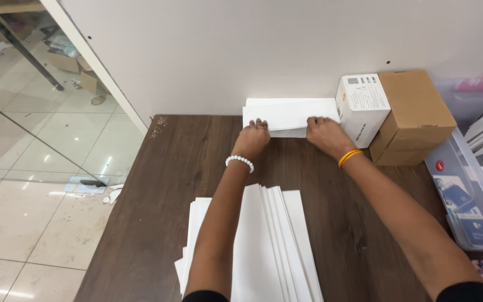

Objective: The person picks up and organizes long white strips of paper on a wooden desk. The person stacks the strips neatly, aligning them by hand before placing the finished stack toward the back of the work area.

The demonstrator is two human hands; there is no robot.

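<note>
A stack of folded white paper sheets [290,114] lies at the far edge of the dark wooden table [157,196], against the wall. My left hand [251,138] presses on the stack's near left corner, a white bead bracelet on its wrist. My right hand [324,136] grips the stack's near right edge, with orange and yellow bands on the wrist. A second, fanned pile of long white sheets [275,246] lies close to me, partly hidden under my left forearm.
A white carton [363,106] and a brown cardboard box [415,114] stand right of the stack. A clear plastic bin [465,201] with blue packets sits at the right edge. Glass partition and tiled floor lie to the left.
</note>
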